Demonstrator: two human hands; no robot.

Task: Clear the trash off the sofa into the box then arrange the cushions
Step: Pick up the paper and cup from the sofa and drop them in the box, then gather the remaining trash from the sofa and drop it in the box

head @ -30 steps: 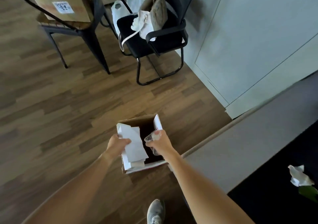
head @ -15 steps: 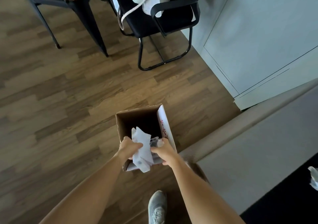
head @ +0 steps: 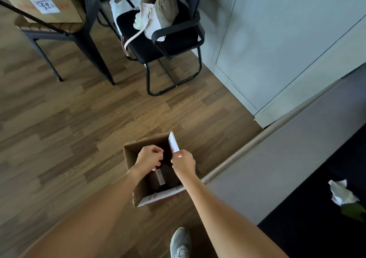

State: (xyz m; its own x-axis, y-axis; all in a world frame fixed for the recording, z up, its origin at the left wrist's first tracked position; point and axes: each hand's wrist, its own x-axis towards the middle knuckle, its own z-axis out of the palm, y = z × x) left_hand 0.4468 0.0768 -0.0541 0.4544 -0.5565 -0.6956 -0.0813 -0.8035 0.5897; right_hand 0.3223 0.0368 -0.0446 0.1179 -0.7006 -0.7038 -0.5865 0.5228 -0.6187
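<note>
Both hands over the open box (head: 129,170) on the wood floor (head: 79,123), beside the sofa arm (head: 277,158). Left hand (head: 148,158) loosely curled above the opening, fingers bent, nothing visibly held. Right hand (head: 183,161) at the box's right flap (head: 173,143), thumb up by the flap edge; can't tell whether it grips anything. Box inside dark, pale paper strip (head: 160,176) visible in it. Crumpled paper (head: 341,195) on the sofa seat at right, well apart from the box. Shoe (head: 180,242) just below the box.
</note>
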